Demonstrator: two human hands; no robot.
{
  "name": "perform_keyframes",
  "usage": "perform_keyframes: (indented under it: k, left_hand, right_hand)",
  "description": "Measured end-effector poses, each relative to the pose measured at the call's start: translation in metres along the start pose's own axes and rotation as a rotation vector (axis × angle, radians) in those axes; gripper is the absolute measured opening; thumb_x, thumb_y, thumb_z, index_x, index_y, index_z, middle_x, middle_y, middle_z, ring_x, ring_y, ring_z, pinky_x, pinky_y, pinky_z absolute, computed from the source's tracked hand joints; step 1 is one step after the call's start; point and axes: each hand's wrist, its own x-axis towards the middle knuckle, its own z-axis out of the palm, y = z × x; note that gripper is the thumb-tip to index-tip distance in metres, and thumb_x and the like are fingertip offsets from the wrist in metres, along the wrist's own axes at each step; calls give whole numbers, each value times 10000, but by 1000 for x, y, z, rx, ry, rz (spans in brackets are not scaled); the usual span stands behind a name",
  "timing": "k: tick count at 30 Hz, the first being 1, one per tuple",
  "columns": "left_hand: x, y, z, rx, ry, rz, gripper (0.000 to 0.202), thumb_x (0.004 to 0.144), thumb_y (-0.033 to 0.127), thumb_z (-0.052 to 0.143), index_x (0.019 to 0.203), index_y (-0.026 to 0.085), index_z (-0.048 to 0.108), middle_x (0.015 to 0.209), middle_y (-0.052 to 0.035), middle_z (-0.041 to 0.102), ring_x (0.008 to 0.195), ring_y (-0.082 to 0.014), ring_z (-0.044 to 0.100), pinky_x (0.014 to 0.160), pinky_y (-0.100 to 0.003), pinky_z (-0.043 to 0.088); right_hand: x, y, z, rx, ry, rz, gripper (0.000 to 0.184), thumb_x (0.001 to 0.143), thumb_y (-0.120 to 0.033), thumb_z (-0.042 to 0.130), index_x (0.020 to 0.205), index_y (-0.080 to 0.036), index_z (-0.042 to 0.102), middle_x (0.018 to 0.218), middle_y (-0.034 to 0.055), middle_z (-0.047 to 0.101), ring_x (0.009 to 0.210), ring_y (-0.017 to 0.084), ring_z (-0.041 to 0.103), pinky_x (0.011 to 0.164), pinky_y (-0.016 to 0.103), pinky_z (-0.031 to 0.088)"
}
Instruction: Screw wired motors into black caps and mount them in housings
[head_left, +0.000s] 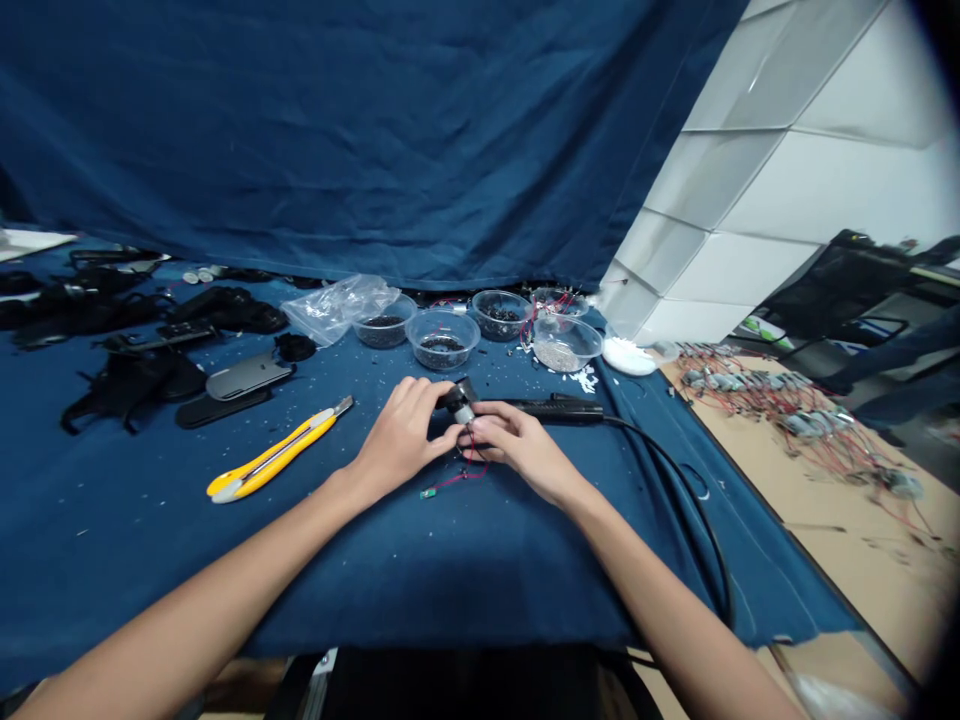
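My left hand (401,435) and my right hand (517,445) meet over the blue cloth (450,560) at the middle of the table. Both pinch a small dark motor-like part (459,400) with a metal end, held between the fingertips. Thin red and black wires (469,472) run from it down under my right hand to a tiny green connector on the cloth. A black electric screwdriver (559,408) lies just behind my right hand, its black cable (690,510) curving toward the table's front right.
A yellow utility knife (274,455) lies left of my hands. Several clear plastic bowls (442,340) of small parts and a plastic bag (341,305) stand behind. Black housings (135,330) cover the left. Wired motors (787,415) lie on the bare table at right.
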Motion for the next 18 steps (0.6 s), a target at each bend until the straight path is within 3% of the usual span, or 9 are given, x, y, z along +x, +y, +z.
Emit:
perform_keyframes:
  k: [3, 8, 10, 14, 18]
  left_hand:
    - [-3, -1, -3, -15, -115, 82, 417, 780, 288, 693, 1180, 206, 608, 1025, -110, 589, 985, -281, 491, 981, -452, 347]
    - [-8, 12, -14, -152, -102, 166, 838, 631, 322, 831, 1374, 195, 465, 1342, -171, 458, 1254, -343, 399, 1084, -480, 280]
    - [-9, 22, -18, -219, -159, 158, 959, 554, 349, 874, 1397, 201, 441, 1406, -174, 423, 1318, -370, 346, 1118, -505, 231]
    - [-10, 41, -19, -336, -268, 160, 858, 616, 302, 846, 1381, 216, 467, 1354, -146, 525, 1290, -346, 427, 1113, -493, 267]
    - [-16, 48, -11, -399, -215, 149, 674, 697, 227, 781, 1321, 200, 526, 1284, -128, 586, 1212, -299, 518, 1059, -420, 370]
  right_hand:
    - [-1, 0, 0, -206, -71, -78, 347, 736, -371, 730, 983, -153, 618, 856, 19, 654, 794, 157, 629, 793, 318, 523]
    - [-8, -9, -3, -423, -220, -245, 170, 840, -331, 624, 876, -168, 656, 913, 11, 651, 859, 161, 577, 815, 290, 471]
    - [-11, -12, -3, -448, -256, -259, 159, 852, -319, 608, 884, -172, 659, 914, 15, 653, 850, 161, 574, 796, 283, 470]
    - [-16, -13, -2, -474, -286, -243, 147, 825, -295, 637, 904, -172, 658, 878, 16, 658, 812, 163, 578, 765, 284, 476]
    - [-18, -10, -1, -514, -240, -300, 127, 802, -247, 627, 719, -153, 607, 730, 1, 601, 658, 122, 512, 619, 230, 431]
